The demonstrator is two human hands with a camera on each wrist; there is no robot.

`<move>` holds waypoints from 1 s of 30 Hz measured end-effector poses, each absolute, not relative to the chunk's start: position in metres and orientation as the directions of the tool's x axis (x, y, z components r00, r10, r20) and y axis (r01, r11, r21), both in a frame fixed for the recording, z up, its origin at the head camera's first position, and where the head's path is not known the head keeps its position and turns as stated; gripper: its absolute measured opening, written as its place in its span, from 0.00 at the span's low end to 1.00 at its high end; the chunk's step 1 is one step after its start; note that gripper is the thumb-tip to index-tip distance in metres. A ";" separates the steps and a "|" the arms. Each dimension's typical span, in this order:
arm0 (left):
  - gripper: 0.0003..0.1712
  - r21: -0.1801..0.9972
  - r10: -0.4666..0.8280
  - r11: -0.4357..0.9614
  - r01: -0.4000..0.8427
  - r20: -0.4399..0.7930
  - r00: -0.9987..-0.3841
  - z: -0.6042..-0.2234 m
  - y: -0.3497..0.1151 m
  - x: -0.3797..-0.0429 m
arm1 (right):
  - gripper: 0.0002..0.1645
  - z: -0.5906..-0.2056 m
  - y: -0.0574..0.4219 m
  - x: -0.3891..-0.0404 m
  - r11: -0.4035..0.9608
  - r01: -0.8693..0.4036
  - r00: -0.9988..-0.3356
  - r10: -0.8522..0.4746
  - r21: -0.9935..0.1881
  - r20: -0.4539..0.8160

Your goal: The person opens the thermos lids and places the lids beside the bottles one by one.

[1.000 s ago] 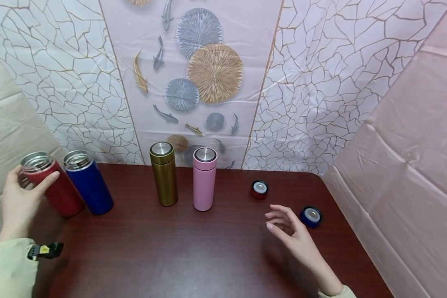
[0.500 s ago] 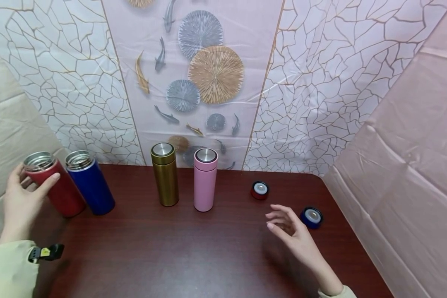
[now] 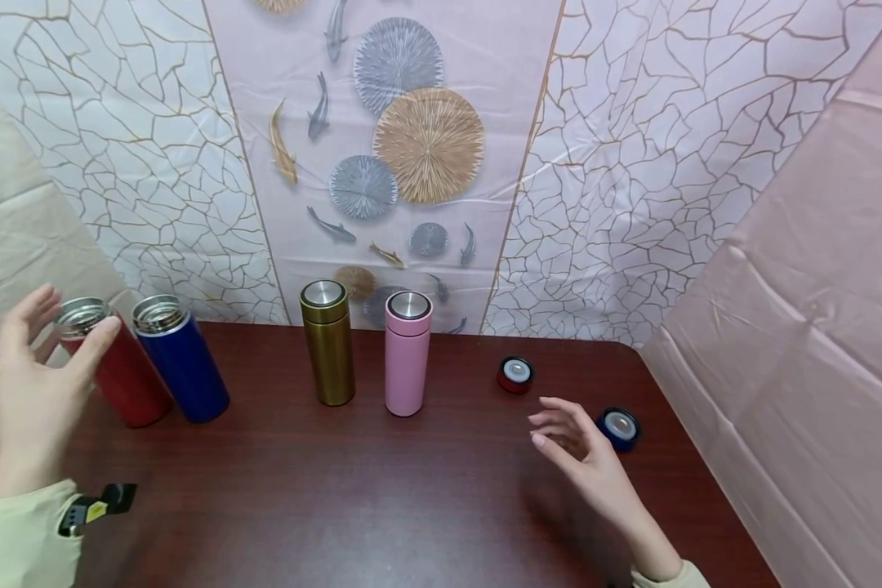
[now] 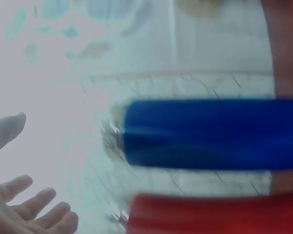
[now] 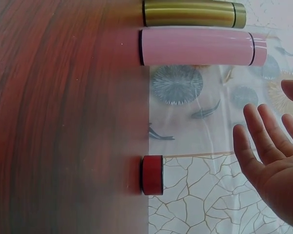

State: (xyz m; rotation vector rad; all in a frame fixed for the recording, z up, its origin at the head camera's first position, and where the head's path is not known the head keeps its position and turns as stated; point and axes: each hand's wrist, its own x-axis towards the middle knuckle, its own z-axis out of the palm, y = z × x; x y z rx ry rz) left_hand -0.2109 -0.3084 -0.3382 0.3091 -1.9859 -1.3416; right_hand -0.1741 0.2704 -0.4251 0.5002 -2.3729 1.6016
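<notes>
My left hand (image 3: 37, 392) is raised in front of the red thermos (image 3: 128, 380), fingers spread and nothing held. In the left wrist view its fingertips (image 4: 44, 197) are apart from that bottle. Close beside stands the blue thermos (image 3: 185, 367); both bottles have bare steel mouths without lids. Over the table's right side hovers my right hand (image 3: 588, 461), its fingers loosely bent and holding nothing. Near it are two lids lying inner side up, a red lid (image 3: 515, 376) behind it and a blue lid (image 3: 619, 429) just to its right.
A gold thermos (image 3: 329, 355) and a pink thermos (image 3: 407, 367), both capped, stand upright mid-table towards the back. Patterned cloth (image 3: 617, 163) hangs behind the dark wooden table (image 3: 382, 506), with plain cloth (image 3: 801, 351) along the right side.
My left hand has let go of the red thermos and risen a little off it. The right hand stays almost where it was, and the bottles and lids have not moved.
</notes>
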 end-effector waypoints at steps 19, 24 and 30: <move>0.41 0.794 -0.050 0.469 0.387 0.461 -0.886 -0.367 -0.228 -0.243 | 0.26 -0.434 0.266 -0.176 0.370 -0.356 -0.935 -0.144 -0.858 0.325; 0.45 0.827 0.067 0.414 0.381 0.389 -0.919 -0.389 -0.212 -0.269 | 0.23 -0.437 0.265 -0.176 0.387 -0.327 -0.945 -0.143 -0.862 0.294; 0.51 0.887 0.101 0.349 0.302 0.285 -0.953 -0.414 -0.187 -0.296 | 0.20 -0.440 0.263 -0.178 0.395 -0.308 -0.951 -0.155 -0.866 0.267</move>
